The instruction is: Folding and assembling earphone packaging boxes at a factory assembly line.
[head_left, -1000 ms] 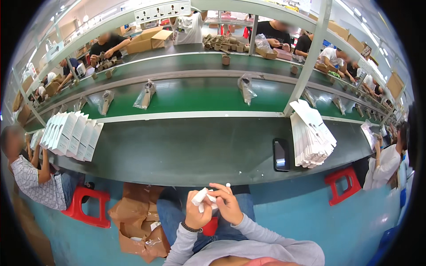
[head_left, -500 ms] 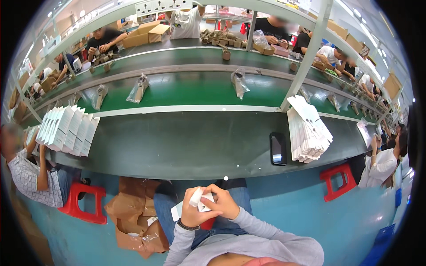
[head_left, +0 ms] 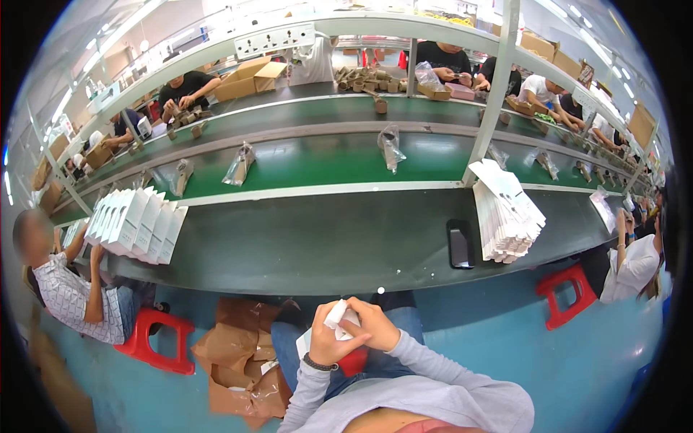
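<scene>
Above my lap, just off the table's front edge, both hands hold a white cardboard box (head_left: pixel 336 315). My left hand (head_left: pixel 328 345) wraps the box from the left, a dark bracelet on its wrist. On the other side my right hand (head_left: pixel 378 326) grips it, its thumb pressed at the opened end where white flaps stick up. Fingers cover most of the box; a white panel shows below my left hand. A pile of flat white cartons (head_left: pixel 509 224) lies on the table to the right. Several white boxes (head_left: pixel 141 227) stand in a row at the left.
A black phone (head_left: pixel 460 244) lies on the dark table (head_left: pixel 325 238). Beyond, a green conveyor (head_left: pixel 310 160) carries bagged parts. Brown paper (head_left: pixel 238 346) sits on the floor at left. Red stools (head_left: pixel 162 339) stand at both sides. A person (head_left: pixel 76 289) sits at the left.
The whole view has shifted, so the table and boxes appear farther right. Both hands keep hold of the box, and my fingers have moved slightly around its opened end.
</scene>
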Available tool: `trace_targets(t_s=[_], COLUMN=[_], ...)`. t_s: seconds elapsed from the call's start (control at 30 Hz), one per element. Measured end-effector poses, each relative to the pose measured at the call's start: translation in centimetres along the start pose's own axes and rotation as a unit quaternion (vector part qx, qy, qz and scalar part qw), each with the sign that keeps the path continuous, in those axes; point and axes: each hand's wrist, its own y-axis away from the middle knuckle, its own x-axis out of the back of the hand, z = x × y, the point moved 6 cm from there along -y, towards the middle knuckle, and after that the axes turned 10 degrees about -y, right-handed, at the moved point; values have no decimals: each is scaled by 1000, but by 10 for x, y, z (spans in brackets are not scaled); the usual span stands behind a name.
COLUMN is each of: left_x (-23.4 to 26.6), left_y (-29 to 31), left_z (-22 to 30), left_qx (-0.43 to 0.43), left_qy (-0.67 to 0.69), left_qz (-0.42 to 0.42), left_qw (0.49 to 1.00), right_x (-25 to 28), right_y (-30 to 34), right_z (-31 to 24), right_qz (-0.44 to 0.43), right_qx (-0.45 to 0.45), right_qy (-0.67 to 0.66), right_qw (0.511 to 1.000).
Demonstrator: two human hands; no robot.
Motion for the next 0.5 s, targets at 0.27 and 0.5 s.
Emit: trace_targets(t_s=[0.27, 0.5], left_x=[7, 25], left_y=[18, 20], left_z=[-11, -19], left_qx=[119, 15], left_qy=[150, 49], left_qz=[32, 86], left_qw=[981, 995], right_x=[-21, -38], right_y=[-1, -13], right_z=[24, 26], right_qz=[-82, -81], right_qx=[-60, -134], right_qy=[-297, -284], right_qw=[950, 946])
